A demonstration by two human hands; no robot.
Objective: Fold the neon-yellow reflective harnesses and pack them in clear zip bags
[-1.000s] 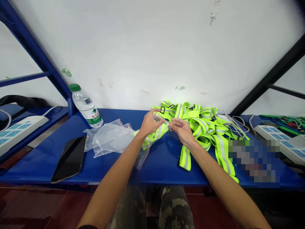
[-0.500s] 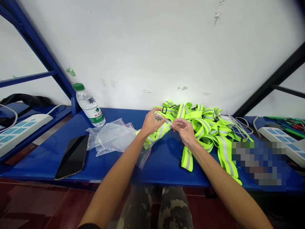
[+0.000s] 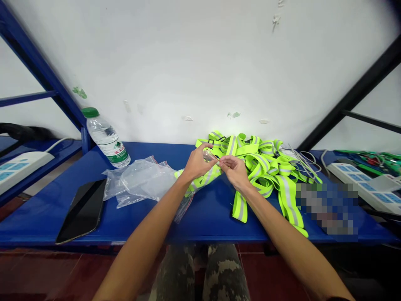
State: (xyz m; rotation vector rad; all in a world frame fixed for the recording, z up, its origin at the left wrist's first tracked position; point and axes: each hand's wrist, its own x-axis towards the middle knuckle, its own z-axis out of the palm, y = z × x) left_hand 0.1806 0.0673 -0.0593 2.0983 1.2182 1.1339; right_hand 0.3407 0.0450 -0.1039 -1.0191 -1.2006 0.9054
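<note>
My left hand and my right hand meet above the blue table, with their fingers on a small clear plastic piece. Its exact shape is hard to make out. Under my left hand lies a neon yellow reflective strap with a silver stripe, running toward a clear plastic bag. Just beyond my right hand is a tangled pile of the same reflective straps, with a black buckle at its near left.
A blue metal table stands against a white wall. On it are a water bottle with a green cap and a black phone. White power strips sit at both sides, with white cables beside the pile and green-handled tools at far right.
My hands have drawn closer together around the clear piece. The whole scene has shifted slightly left in the view as my head turned.
</note>
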